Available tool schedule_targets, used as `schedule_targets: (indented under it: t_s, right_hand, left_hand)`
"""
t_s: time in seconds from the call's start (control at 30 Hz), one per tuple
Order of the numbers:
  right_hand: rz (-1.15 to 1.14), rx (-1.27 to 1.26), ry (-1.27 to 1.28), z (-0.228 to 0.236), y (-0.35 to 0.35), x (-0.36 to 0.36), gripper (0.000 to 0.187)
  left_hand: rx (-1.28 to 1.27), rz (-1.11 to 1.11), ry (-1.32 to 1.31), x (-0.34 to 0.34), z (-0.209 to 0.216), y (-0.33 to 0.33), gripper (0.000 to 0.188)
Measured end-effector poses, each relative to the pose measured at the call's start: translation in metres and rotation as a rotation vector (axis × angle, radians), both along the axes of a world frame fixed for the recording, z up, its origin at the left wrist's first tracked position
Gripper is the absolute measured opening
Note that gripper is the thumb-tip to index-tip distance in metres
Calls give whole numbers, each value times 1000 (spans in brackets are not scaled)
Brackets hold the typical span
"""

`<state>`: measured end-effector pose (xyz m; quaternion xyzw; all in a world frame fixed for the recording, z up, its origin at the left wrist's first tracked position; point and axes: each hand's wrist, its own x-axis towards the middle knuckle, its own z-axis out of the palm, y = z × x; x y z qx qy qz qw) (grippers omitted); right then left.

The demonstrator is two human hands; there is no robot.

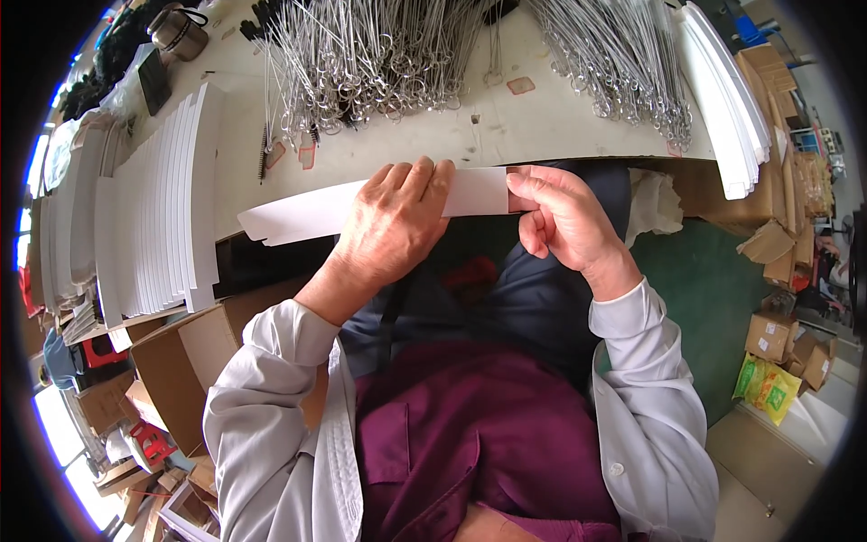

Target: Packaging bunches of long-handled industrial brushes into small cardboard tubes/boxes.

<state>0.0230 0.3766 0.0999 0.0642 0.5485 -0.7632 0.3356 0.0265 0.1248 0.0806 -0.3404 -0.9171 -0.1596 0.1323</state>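
Observation:
A long, narrow white cardboard box (479, 191) lies crosswise at the near edge of the table, above my lap. My left hand (393, 217) rests over its middle, fingers together across the top, holding it. At the box's right end, my right hand (569, 221) pinches the end with thumb and fingertips; the other fingers curl in below. A small brownish patch shows between the thumb and the box end, and I cannot make out what it is. The box's left end has a notched flap and sticks out past my left hand.
Thin metal wire rods with ring ends lie in a large heap (370, 72) and a second pile (623, 72). White boxes stand in a row (158, 194) at left; more (727, 99) lie at right. A metal flask (178, 32) stands far left. An open carton (185, 370) is below left.

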Motion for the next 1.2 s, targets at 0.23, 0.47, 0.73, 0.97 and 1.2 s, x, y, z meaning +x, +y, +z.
schedule_targets:
  t_s: [0.23,0.47,0.73,0.97,1.2]
  right_hand:
    - [-96,558,546,4,-8,13,45]
    - [250,1155,1498,-8,-27,-7,66]
    - [317,1117,1558,-3,-6,-23,61]
    - [324,1126,1601,-7,-26,-24,68]
    - [331,1182,1684,-4,-9,-39,63]
  left_hand:
    - [14,38,-80,-7,8,-1,60]
    - [-15,1,-136,-17,14,20,57]
    - [25,40,-128,-11,18,-9,65]
    - [5,41,-202,-17,13,-4,67]
    - [10,81,-62,-21,16,-20,71]
